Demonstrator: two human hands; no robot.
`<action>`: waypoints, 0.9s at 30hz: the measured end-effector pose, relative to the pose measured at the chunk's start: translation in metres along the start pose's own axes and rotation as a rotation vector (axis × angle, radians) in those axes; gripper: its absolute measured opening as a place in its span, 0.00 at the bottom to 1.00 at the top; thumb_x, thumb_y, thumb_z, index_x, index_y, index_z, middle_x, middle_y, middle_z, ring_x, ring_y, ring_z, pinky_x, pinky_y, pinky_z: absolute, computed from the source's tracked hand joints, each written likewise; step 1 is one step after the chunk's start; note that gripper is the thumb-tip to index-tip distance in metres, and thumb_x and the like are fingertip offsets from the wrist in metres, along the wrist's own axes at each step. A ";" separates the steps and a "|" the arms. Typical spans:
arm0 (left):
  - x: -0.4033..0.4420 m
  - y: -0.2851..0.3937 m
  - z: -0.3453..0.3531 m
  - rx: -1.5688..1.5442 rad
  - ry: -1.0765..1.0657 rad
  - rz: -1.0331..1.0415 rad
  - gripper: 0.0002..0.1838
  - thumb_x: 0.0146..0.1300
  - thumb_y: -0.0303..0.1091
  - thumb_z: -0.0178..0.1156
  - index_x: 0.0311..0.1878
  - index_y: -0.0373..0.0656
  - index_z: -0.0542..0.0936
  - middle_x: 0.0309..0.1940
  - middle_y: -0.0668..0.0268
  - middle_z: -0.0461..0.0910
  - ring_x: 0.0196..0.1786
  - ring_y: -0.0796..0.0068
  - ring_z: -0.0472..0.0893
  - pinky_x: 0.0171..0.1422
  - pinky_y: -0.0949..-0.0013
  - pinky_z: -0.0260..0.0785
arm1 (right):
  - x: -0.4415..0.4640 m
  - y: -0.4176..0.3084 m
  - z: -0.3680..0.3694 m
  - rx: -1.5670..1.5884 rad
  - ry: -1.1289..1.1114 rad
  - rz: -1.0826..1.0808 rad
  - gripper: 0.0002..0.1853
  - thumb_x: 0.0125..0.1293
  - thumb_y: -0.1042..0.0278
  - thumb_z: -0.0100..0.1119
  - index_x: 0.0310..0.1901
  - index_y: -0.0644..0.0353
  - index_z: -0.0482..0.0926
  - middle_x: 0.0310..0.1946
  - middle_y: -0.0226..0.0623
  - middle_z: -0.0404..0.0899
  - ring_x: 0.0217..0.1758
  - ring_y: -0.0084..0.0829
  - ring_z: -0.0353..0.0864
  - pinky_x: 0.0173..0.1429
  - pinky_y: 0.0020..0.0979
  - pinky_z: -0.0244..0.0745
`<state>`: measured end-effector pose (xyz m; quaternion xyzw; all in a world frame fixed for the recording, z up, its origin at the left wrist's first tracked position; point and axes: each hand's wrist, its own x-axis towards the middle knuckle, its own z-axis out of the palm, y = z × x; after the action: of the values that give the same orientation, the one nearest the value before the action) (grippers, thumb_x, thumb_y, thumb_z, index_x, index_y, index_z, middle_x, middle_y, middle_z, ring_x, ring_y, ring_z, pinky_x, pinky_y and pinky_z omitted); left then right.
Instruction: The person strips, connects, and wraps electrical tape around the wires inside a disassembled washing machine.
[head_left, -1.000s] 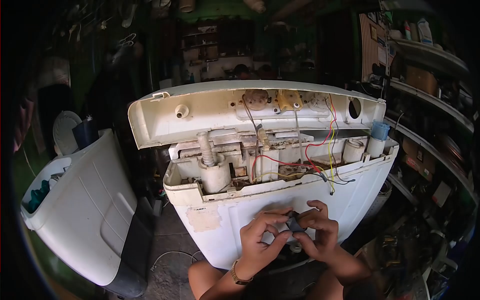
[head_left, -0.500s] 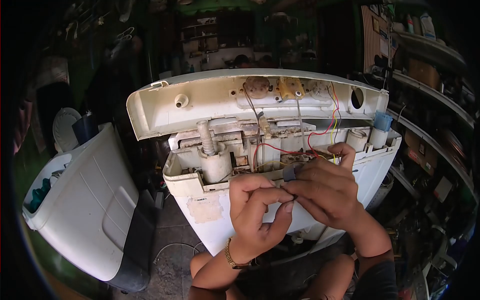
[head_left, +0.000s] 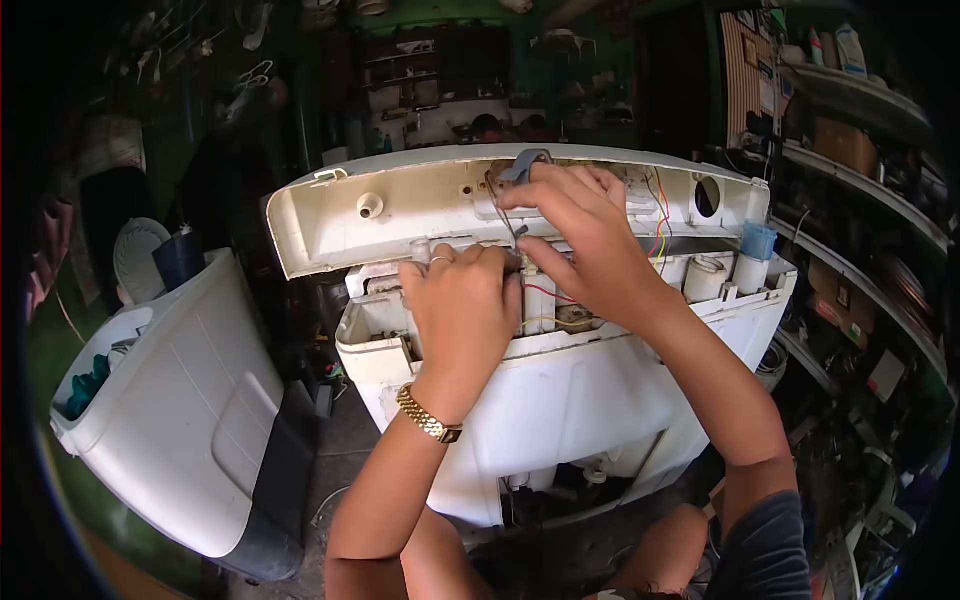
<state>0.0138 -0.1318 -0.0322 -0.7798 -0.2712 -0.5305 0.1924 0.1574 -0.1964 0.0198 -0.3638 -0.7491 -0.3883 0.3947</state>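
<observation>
A white washing machine (head_left: 570, 400) stands before me with its control panel (head_left: 330, 215) tipped up, showing the inside. My left hand (head_left: 462, 300), with a gold watch on the wrist, has its fingers closed at the dark wires (head_left: 506, 218) that hang from the panel. Its fingertips cover the spot they grip. My right hand (head_left: 570, 225) is bent above and beside it, with a curled piece of grey tape (head_left: 527, 163) at its fingers. The right thumb is close to a dark wrapped wire end (head_left: 520, 231). A red wire (head_left: 548, 292) and a yellow wire (head_left: 565, 324) run below.
Another white tub (head_left: 190, 400) stands at the left, with green items in it. Shelves (head_left: 850, 185) with bottles and boxes line the right side. A blue cap (head_left: 763, 240) sits on a white post at the machine's right end.
Both hands have moved from in front of the machine up to the wires by the panel. The grey tape has gone up with my right hand.
</observation>
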 end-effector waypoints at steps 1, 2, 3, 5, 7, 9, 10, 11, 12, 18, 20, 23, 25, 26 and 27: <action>0.000 0.003 0.002 0.018 0.012 -0.008 0.05 0.53 0.34 0.67 0.30 0.47 0.82 0.26 0.69 0.82 0.38 0.65 0.76 0.45 0.58 0.54 | -0.002 0.003 0.002 -0.012 -0.001 0.014 0.18 0.55 0.73 0.65 0.49 0.54 0.80 0.48 0.37 0.75 0.55 0.39 0.71 0.64 0.46 0.55; 0.000 0.002 0.003 -0.006 0.033 -0.004 0.03 0.53 0.32 0.65 0.29 0.47 0.81 0.25 0.69 0.82 0.36 0.65 0.75 0.45 0.58 0.53 | -0.004 0.008 0.004 -0.025 -0.003 0.027 0.16 0.55 0.73 0.65 0.48 0.54 0.80 0.47 0.37 0.75 0.54 0.39 0.72 0.63 0.46 0.56; 0.001 0.000 0.006 -0.075 0.056 -0.031 0.03 0.53 0.32 0.65 0.30 0.46 0.81 0.25 0.69 0.82 0.35 0.66 0.75 0.45 0.59 0.53 | -0.006 0.010 0.004 -0.038 -0.005 0.041 0.15 0.55 0.72 0.65 0.46 0.54 0.81 0.47 0.37 0.75 0.53 0.39 0.72 0.63 0.45 0.56; 0.007 -0.003 0.009 -0.214 0.105 -0.085 0.03 0.54 0.31 0.64 0.31 0.45 0.81 0.25 0.69 0.82 0.35 0.66 0.75 0.43 0.60 0.54 | -0.008 0.010 0.001 -0.050 0.008 0.080 0.13 0.55 0.70 0.66 0.44 0.55 0.83 0.46 0.37 0.75 0.53 0.39 0.72 0.62 0.44 0.57; 0.020 -0.006 0.002 -0.289 0.171 -0.117 0.03 0.55 0.30 0.62 0.32 0.43 0.80 0.25 0.67 0.81 0.35 0.66 0.74 0.43 0.59 0.56 | -0.008 0.008 -0.003 -0.058 0.052 0.110 0.12 0.55 0.68 0.67 0.43 0.55 0.84 0.46 0.36 0.75 0.53 0.39 0.72 0.61 0.43 0.58; 0.034 -0.009 0.003 -0.371 0.228 -0.109 0.03 0.56 0.28 0.62 0.34 0.41 0.80 0.27 0.65 0.81 0.37 0.63 0.74 0.45 0.58 0.59 | -0.003 0.005 -0.006 -0.062 0.123 0.127 0.13 0.55 0.66 0.68 0.43 0.55 0.84 0.45 0.36 0.75 0.51 0.38 0.71 0.59 0.41 0.59; 0.039 -0.011 0.008 -0.414 0.248 -0.086 0.04 0.56 0.27 0.61 0.35 0.41 0.79 0.29 0.64 0.81 0.38 0.62 0.75 0.46 0.58 0.60 | -0.001 0.005 -0.007 -0.085 0.151 0.133 0.13 0.55 0.66 0.69 0.43 0.54 0.84 0.45 0.36 0.74 0.51 0.38 0.71 0.58 0.41 0.59; 0.042 -0.012 0.013 -0.458 0.268 -0.061 0.05 0.56 0.27 0.61 0.37 0.40 0.79 0.31 0.63 0.81 0.39 0.60 0.75 0.48 0.57 0.61 | 0.003 0.007 -0.008 -0.109 0.180 0.139 0.13 0.55 0.65 0.69 0.43 0.54 0.85 0.46 0.36 0.74 0.51 0.37 0.71 0.56 0.41 0.58; 0.042 -0.012 0.018 -0.463 0.325 -0.018 0.05 0.57 0.26 0.60 0.37 0.39 0.78 0.32 0.62 0.81 0.41 0.58 0.75 0.50 0.56 0.63 | 0.006 0.009 -0.009 -0.133 0.208 0.147 0.13 0.55 0.65 0.69 0.43 0.54 0.85 0.46 0.35 0.74 0.50 0.37 0.70 0.55 0.40 0.58; 0.038 -0.012 0.036 -0.758 0.295 -0.041 0.04 0.65 0.24 0.55 0.42 0.36 0.74 0.42 0.56 0.82 0.48 0.62 0.80 0.52 0.66 0.71 | 0.010 0.016 0.011 -0.135 0.194 0.105 0.10 0.54 0.65 0.69 0.40 0.52 0.86 0.49 0.36 0.72 0.53 0.37 0.67 0.55 0.42 0.56; 0.035 -0.001 0.025 -0.841 0.187 -0.166 0.05 0.66 0.24 0.55 0.43 0.36 0.73 0.41 0.55 0.82 0.46 0.63 0.81 0.51 0.66 0.72 | 0.011 0.019 0.016 -0.143 0.192 0.103 0.09 0.53 0.65 0.70 0.37 0.52 0.87 0.50 0.37 0.72 0.54 0.37 0.67 0.56 0.42 0.55; 0.034 -0.004 0.036 -0.759 0.257 -0.144 0.05 0.66 0.25 0.56 0.43 0.35 0.74 0.40 0.54 0.82 0.44 0.62 0.83 0.50 0.66 0.73 | 0.011 0.021 0.020 -0.158 0.197 0.101 0.07 0.52 0.65 0.70 0.34 0.52 0.87 0.51 0.38 0.72 0.55 0.38 0.67 0.57 0.43 0.53; 0.035 -0.007 0.038 -0.701 0.274 -0.124 0.06 0.67 0.26 0.58 0.43 0.34 0.75 0.39 0.53 0.83 0.43 0.61 0.84 0.48 0.65 0.73 | 0.010 0.021 0.023 -0.169 0.208 0.107 0.07 0.52 0.65 0.70 0.33 0.52 0.87 0.51 0.38 0.72 0.55 0.39 0.66 0.57 0.44 0.53; 0.034 -0.007 0.039 -0.682 0.270 -0.131 0.06 0.67 0.27 0.58 0.43 0.34 0.75 0.39 0.53 0.83 0.43 0.62 0.84 0.47 0.66 0.74 | 0.009 0.020 0.024 -0.175 0.218 0.114 0.07 0.52 0.65 0.70 0.33 0.53 0.87 0.51 0.39 0.72 0.55 0.39 0.66 0.57 0.44 0.52; 0.034 -0.007 0.040 -0.663 0.266 -0.138 0.07 0.67 0.27 0.58 0.43 0.34 0.75 0.38 0.53 0.83 0.42 0.63 0.84 0.46 0.66 0.74 | 0.008 0.020 0.026 -0.181 0.227 0.122 0.07 0.52 0.64 0.70 0.33 0.53 0.87 0.51 0.39 0.73 0.55 0.39 0.66 0.57 0.44 0.52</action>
<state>0.0487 -0.0954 -0.0151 -0.7037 -0.1093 -0.6981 -0.0735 0.1635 -0.1634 0.0231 -0.3963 -0.6383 -0.4681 0.4653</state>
